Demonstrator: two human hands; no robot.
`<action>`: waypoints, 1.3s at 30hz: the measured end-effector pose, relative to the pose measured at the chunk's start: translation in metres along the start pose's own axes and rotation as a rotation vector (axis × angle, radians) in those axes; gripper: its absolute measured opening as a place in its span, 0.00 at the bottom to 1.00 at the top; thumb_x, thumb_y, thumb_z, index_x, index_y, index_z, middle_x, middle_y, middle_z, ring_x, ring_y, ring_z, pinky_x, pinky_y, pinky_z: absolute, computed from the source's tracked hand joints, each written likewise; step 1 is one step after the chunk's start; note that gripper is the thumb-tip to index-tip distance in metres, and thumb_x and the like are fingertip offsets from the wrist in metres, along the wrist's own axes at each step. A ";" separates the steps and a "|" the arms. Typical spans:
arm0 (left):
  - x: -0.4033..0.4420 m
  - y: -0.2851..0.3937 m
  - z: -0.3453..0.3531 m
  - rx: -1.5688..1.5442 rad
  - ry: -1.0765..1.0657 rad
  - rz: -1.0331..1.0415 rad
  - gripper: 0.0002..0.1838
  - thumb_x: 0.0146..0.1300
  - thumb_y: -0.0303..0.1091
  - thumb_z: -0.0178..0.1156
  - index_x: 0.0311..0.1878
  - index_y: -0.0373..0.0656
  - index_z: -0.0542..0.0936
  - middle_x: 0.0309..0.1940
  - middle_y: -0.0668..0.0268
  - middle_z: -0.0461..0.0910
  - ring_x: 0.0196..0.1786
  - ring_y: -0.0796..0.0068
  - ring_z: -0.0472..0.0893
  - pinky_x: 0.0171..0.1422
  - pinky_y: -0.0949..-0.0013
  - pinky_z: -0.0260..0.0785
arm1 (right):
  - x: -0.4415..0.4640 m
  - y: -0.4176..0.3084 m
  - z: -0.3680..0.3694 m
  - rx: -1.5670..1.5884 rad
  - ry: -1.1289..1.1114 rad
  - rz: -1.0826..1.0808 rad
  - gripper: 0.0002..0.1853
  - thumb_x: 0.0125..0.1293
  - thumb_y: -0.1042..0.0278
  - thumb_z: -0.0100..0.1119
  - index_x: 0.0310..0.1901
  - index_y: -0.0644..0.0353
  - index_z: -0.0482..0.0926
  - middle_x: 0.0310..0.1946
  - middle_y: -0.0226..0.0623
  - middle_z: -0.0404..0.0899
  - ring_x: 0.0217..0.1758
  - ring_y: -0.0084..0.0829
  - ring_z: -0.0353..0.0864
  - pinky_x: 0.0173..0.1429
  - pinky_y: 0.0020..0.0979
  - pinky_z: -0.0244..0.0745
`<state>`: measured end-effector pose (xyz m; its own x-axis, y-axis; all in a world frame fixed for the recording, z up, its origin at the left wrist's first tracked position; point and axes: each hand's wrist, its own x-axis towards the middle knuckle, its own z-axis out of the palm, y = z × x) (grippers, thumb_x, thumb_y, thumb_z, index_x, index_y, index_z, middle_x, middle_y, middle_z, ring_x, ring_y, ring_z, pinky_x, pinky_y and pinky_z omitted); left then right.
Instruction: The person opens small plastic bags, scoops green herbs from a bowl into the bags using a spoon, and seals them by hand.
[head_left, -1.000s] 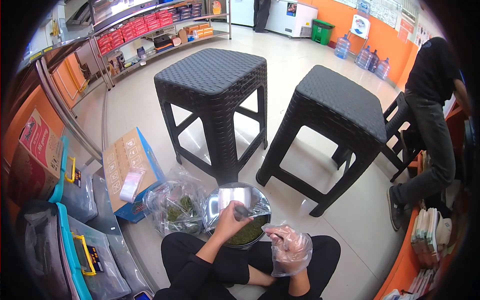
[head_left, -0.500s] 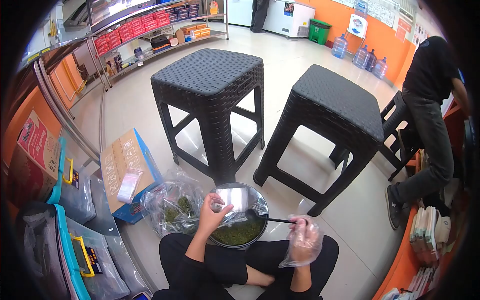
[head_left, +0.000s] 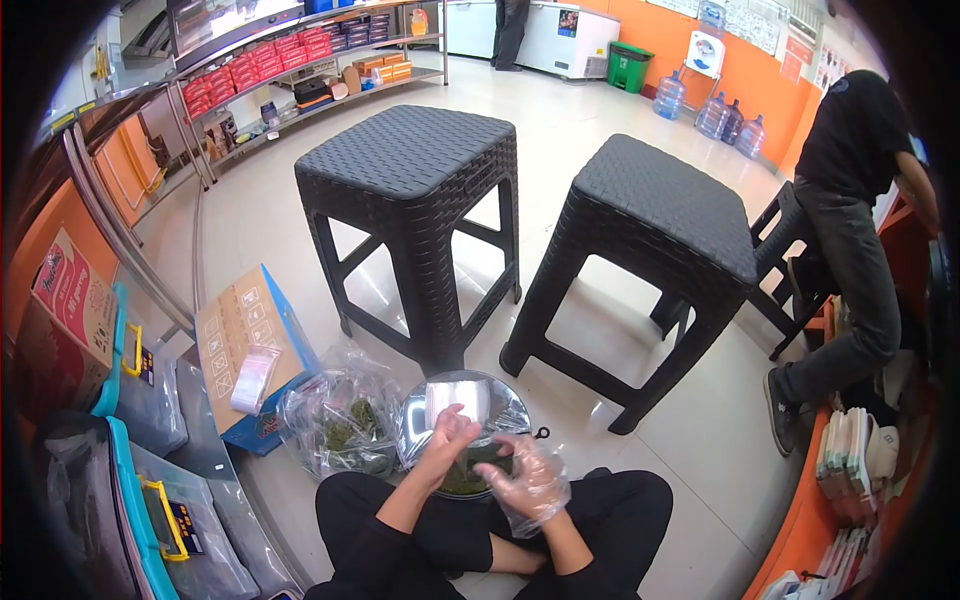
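Observation:
A round metal bowl (head_left: 408, 432) sits on the floor before my crossed legs, with chopped green leafy stuff (head_left: 462, 484) in it. Small clear plastic bags (head_left: 462, 396) lie in a stack at its far side. Over the bowl, my bare left hand (head_left: 447, 452) has its fingers pinched together; what they hold is hard to see. My right hand (head_left: 527, 482), in a clear plastic glove, is beside it with thumb and fingers apart. A black spoon's handle end (head_left: 542, 433) sticks out past the right rim; the rest is hidden.
A clear bag of green leaves (head_left: 345, 425) touches the bowl's left. Behind it stands a cardboard box (head_left: 245, 325) with a packet of bags (head_left: 254, 380). Two black stools (head_left: 410, 150) (head_left: 665, 200) stand ahead. Lidded bins (head_left: 150, 480) line the left; a person (head_left: 850, 200) bends at the right.
My right hand has let go of the spoon and moved left to my left hand. The left hand has moved slightly right and down, its fingers closer together.

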<state>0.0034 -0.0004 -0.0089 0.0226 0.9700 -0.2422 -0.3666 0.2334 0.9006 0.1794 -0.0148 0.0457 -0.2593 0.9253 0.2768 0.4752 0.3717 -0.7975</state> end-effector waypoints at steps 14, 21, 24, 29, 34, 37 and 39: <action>-0.004 0.004 0.016 0.054 -0.189 0.039 0.15 0.69 0.34 0.57 0.55 0.40 0.72 0.46 0.70 0.76 0.51 0.82 0.73 0.59 0.75 0.63 | -0.003 0.042 0.031 0.727 0.312 0.258 0.01 0.66 0.77 0.59 0.37 0.63 0.79 0.33 0.35 0.83 0.33 0.17 0.78 0.37 0.20 0.72; 0.001 0.002 0.017 0.044 -0.063 0.150 0.09 0.69 0.34 0.60 0.46 0.39 0.78 0.40 0.73 0.79 0.45 0.85 0.75 0.52 0.78 0.66 | 0.001 0.032 0.021 0.668 0.327 0.311 0.03 0.69 0.74 0.57 0.37 0.62 0.79 0.31 0.32 0.83 0.30 0.16 0.76 0.34 0.18 0.69; 0.003 -0.002 0.013 0.130 -0.041 0.171 0.09 0.68 0.35 0.60 0.44 0.40 0.80 0.37 0.75 0.78 0.40 0.87 0.73 0.47 0.80 0.65 | 0.001 0.033 0.021 0.605 0.323 0.259 0.05 0.69 0.73 0.56 0.36 0.63 0.79 0.31 0.30 0.81 0.32 0.17 0.75 0.37 0.20 0.70; 0.001 0.001 0.013 0.229 -0.002 0.215 0.08 0.68 0.35 0.61 0.42 0.40 0.80 0.35 0.76 0.77 0.38 0.88 0.72 0.45 0.81 0.63 | -0.002 0.033 0.019 0.510 0.273 0.296 0.05 0.69 0.72 0.57 0.36 0.63 0.80 0.30 0.30 0.80 0.32 0.18 0.75 0.39 0.22 0.71; -0.001 0.002 0.013 0.413 0.023 0.298 0.10 0.67 0.37 0.61 0.42 0.38 0.80 0.33 0.74 0.77 0.37 0.86 0.71 0.45 0.78 0.64 | -0.004 0.040 0.020 0.481 0.264 0.257 0.05 0.67 0.72 0.60 0.37 0.63 0.82 0.28 0.29 0.80 0.31 0.18 0.76 0.38 0.22 0.71; -0.003 0.003 0.015 0.366 0.000 0.286 0.10 0.68 0.36 0.60 0.42 0.37 0.80 0.35 0.71 0.78 0.40 0.82 0.74 0.50 0.75 0.65 | -0.003 0.041 0.028 0.648 0.300 0.290 0.03 0.66 0.73 0.61 0.38 0.62 0.81 0.28 0.28 0.80 0.32 0.17 0.76 0.39 0.22 0.71; -0.001 0.001 0.016 0.398 -0.027 0.351 0.10 0.67 0.35 0.60 0.42 0.37 0.80 0.36 0.69 0.80 0.42 0.79 0.75 0.52 0.72 0.66 | -0.003 0.038 0.028 0.671 0.296 0.289 0.03 0.65 0.73 0.61 0.38 0.62 0.81 0.28 0.27 0.79 0.32 0.16 0.75 0.39 0.22 0.70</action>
<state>0.0178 -0.0003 -0.0024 -0.0120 0.9946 0.1027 0.0249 -0.1023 0.9944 0.1741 -0.0055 -0.0005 0.0764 0.9950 0.0647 -0.1443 0.0753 -0.9867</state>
